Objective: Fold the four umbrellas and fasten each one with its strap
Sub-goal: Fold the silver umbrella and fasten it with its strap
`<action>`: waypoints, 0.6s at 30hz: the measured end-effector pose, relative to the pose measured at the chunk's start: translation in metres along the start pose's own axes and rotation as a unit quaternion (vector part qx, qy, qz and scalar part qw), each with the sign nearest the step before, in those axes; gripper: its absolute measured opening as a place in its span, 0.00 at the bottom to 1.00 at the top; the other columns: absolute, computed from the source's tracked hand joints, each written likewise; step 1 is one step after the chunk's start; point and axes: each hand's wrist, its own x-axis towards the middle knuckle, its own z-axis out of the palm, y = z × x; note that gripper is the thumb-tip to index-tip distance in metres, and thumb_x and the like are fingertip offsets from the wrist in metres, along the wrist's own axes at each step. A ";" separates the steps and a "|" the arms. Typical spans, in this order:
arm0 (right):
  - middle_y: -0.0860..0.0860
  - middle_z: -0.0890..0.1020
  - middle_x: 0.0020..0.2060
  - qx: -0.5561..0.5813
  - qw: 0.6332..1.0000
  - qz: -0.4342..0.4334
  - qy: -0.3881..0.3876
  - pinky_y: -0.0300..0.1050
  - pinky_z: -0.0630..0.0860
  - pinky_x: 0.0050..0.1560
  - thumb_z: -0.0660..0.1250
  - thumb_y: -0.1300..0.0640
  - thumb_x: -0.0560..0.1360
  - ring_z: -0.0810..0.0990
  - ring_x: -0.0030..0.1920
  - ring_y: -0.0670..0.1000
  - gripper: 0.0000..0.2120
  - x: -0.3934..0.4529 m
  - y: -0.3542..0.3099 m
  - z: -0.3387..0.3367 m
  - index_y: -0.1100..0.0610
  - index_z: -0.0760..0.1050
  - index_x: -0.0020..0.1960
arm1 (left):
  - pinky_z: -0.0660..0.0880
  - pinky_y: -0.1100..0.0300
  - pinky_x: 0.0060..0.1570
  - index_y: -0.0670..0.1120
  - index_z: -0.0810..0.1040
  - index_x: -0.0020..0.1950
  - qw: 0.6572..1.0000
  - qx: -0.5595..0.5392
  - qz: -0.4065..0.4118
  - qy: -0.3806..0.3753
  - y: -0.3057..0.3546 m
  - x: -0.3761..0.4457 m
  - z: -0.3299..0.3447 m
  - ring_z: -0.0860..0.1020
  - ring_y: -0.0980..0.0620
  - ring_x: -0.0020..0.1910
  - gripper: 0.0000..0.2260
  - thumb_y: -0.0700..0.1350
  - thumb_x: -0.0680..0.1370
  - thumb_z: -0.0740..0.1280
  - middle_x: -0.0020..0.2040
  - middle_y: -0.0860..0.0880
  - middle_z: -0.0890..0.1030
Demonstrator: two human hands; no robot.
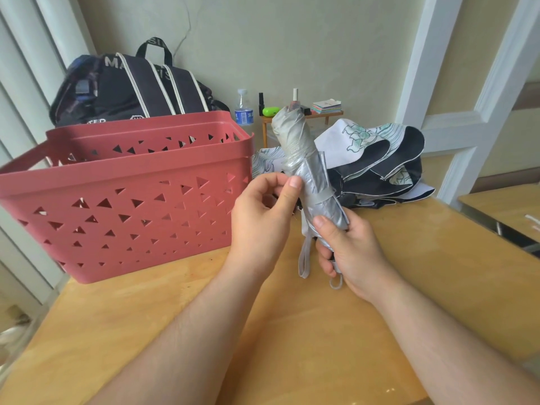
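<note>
A silver-grey umbrella (306, 168) is rolled up and held upright above the wooden table (292, 331). My right hand (347, 249) grips its lower end around the handle, thumb on the silver fabric. A grey strap (323, 197) wraps round the roll, and a wrist loop (304, 258) dangles below. My left hand (266, 214) is at the roll's left side, thumb tip pressing the fabric, fingers curled. Behind, an unfolded white and navy patterned umbrella (380, 162) lies loose on the table.
A red perforated plastic basket (125, 194) stands on the table at the left. Behind it sits a dark backpack (131, 86). A water bottle (244, 108) and a small wooden shelf (301, 115) with small items stand against the wall.
</note>
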 end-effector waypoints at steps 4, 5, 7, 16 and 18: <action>0.54 0.69 0.26 -0.022 1.000 0.003 -0.005 0.42 0.64 0.24 0.72 0.50 0.75 0.67 0.23 0.54 0.09 -0.001 -0.001 -0.001 0.55 0.77 0.47 | 0.79 0.50 0.47 0.48 0.82 0.46 1.000 0.001 -0.009 0.004 -0.001 0.000 -0.001 0.79 0.54 0.40 0.07 0.51 0.80 0.73 0.42 0.46 0.85; 0.55 0.69 0.27 -0.033 0.999 0.007 -0.003 0.42 0.64 0.24 0.73 0.52 0.76 0.67 0.23 0.54 0.08 -0.001 -0.001 -0.001 0.55 0.77 0.47 | 0.79 0.49 0.48 0.49 0.82 0.46 1.000 0.001 -0.014 0.002 -0.002 0.001 -0.002 0.79 0.53 0.40 0.07 0.50 0.80 0.73 0.42 0.45 0.85; 0.57 0.69 0.27 -0.058 0.998 0.014 0.001 0.42 0.65 0.25 0.74 0.57 0.78 0.67 0.23 0.54 0.06 -0.001 -0.002 -0.001 0.55 0.77 0.47 | 0.78 0.52 0.48 0.48 0.83 0.46 0.999 -0.017 -0.033 -0.003 -0.004 0.001 -0.003 0.79 0.54 0.41 0.06 0.47 0.82 0.71 0.42 0.47 0.85; 0.51 0.72 0.25 -0.099 0.995 -0.009 0.011 0.45 0.66 0.25 0.75 0.59 0.78 0.69 0.25 0.54 0.07 -0.002 0.000 -0.001 0.56 0.77 0.51 | 0.76 0.63 0.47 0.46 0.80 0.49 0.999 -0.015 -0.037 0.031 -0.010 -0.001 0.003 0.79 0.59 0.41 0.04 0.44 0.83 0.69 0.43 0.52 0.84; 0.51 0.75 0.28 -0.094 0.995 -0.027 0.016 0.43 0.67 0.26 0.78 0.51 0.75 0.71 0.27 0.53 0.11 -0.002 0.000 -0.001 0.53 0.78 0.51 | 0.74 0.68 0.45 0.49 0.77 0.50 0.997 0.007 -0.029 0.069 -0.010 -0.006 0.006 0.77 0.64 0.39 0.03 0.46 0.83 0.70 0.43 0.55 0.81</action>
